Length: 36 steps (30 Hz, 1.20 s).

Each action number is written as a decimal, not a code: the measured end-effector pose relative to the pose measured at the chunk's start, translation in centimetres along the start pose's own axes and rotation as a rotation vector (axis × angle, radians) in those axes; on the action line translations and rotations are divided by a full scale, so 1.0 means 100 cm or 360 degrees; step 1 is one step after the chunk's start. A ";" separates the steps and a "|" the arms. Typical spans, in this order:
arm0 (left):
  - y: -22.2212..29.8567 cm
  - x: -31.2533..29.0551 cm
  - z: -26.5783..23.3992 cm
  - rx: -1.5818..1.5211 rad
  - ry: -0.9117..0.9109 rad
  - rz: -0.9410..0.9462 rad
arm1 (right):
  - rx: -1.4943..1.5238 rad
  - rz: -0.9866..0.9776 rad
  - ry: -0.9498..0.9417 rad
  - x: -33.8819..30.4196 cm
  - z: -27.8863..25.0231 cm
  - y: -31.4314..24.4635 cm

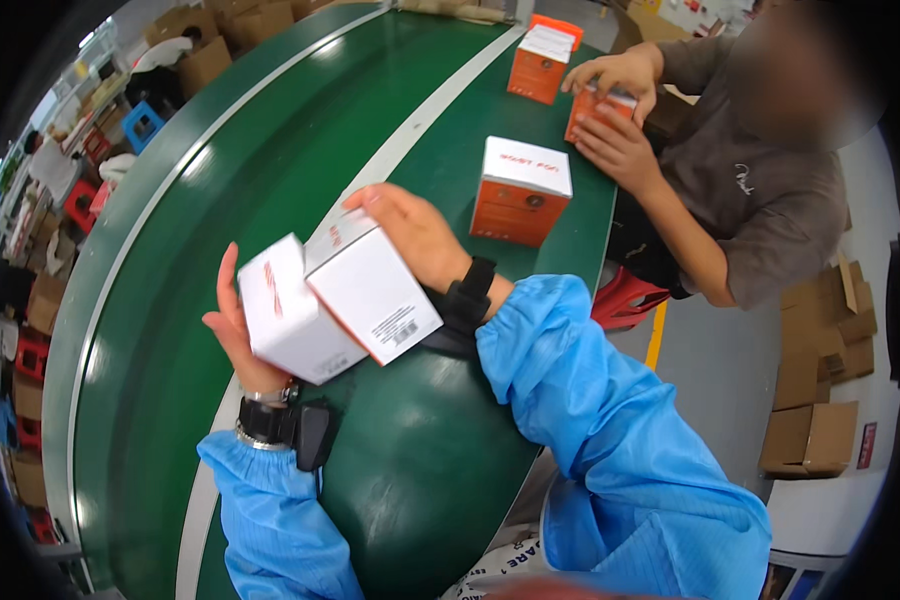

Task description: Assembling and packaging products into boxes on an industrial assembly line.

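Note:
Two white cartons with orange sides are held side by side above the green table, tilted and touching each other. My left hand [241,335] supports the left carton [300,322] from its outer side, thumb and a finger showing past its edge. Around the right carton [375,285] my right hand [417,238] is closed, gripping its far right side. That carton shows a barcode label facing me. Some fingers of both hands are hidden behind the cartons. Dark bands with small devices sit on both wrists, below blue sleeves.
An orange-and-white carton [522,192] stands on the table edge [610,215] beyond my right hand, and another carton [538,68] stands farther back. A co-worker's hands [620,120] hold an orange carton [595,105] at the right. Cardboard boxes [810,440] are stacked on the floor.

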State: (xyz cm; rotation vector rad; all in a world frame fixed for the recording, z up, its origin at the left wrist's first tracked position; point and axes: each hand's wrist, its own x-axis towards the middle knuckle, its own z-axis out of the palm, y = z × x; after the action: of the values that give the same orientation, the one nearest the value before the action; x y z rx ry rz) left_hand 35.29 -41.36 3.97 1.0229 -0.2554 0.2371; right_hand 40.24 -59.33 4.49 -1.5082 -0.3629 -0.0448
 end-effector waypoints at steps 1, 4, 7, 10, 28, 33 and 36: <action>-0.002 0.001 -0.006 -0.0027 -0.0027 0.0002 | -0.0032 -0.0041 -0.0079 -0.001 -0.001 -0.003; -0.015 0.000 -0.037 0.0111 -0.0182 -0.0142 | -0.0153 -0.0174 -0.0255 -0.008 -0.007 -0.010; -0.014 0.000 -0.023 0.0094 -0.0158 -0.0211 | -0.0346 -0.0304 -0.0423 -0.012 -0.019 -0.022; -0.014 0.000 -0.019 0.0056 -0.0158 -0.0278 | -0.0424 -0.0286 -0.0585 -0.023 -0.027 -0.040; -0.027 -0.011 -0.044 -0.0144 -0.0144 -0.0592 | -0.0760 -0.0560 -0.0617 -0.077 -0.032 -0.049; -0.009 -0.024 -0.017 0.0013 -0.0102 -0.0356 | -0.0922 -0.1087 0.0351 -0.095 -0.047 -0.078; -0.012 -0.032 -0.023 0.0269 0.0011 -0.0211 | -0.0245 -0.0933 0.1346 -0.077 -0.111 -0.052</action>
State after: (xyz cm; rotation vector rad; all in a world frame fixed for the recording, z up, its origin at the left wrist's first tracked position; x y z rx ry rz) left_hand 32.88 -40.21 0.89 1.2015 -0.1624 0.1439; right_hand 33.96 -72.03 7.28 -1.3491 -0.0983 -1.1553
